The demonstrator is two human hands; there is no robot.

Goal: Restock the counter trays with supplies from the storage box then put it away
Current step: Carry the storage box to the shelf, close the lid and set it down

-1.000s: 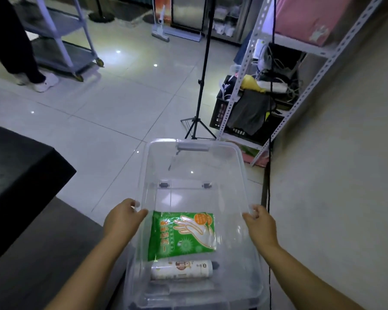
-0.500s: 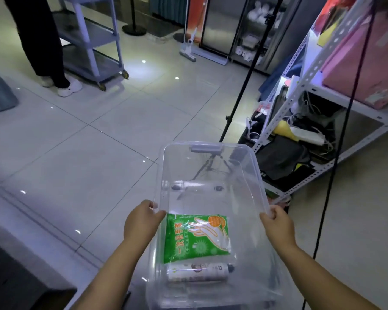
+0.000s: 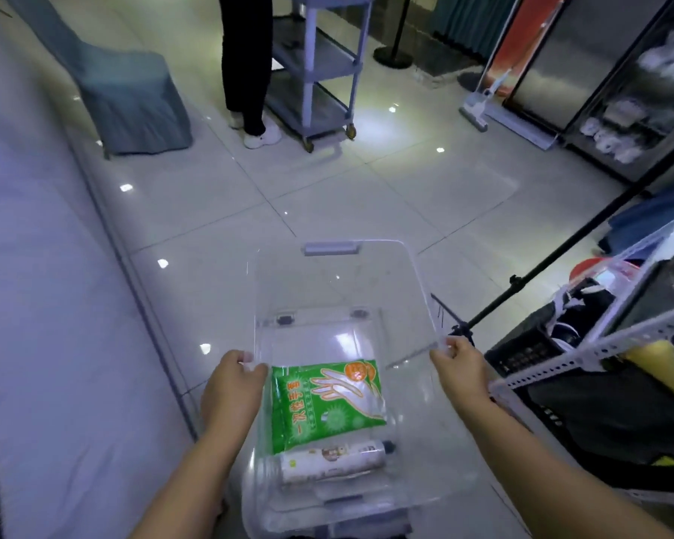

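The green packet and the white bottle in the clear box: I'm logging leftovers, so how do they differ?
The green packet is a flat, soft bag printed with a glove picture; the white bottle is a round cylinder with a dark cap, lying on its side. The packet covers more of the floor of the clear box and lies farther from the person; the bottle lies nearer. Both rest loose inside the box, close together.

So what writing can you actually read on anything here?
Green glove packet in the clear storage box: large white characters, rotated and too blurred to quote.
White bottle beside it: small label print, unreadable.
Red banner at the back: no legible text.
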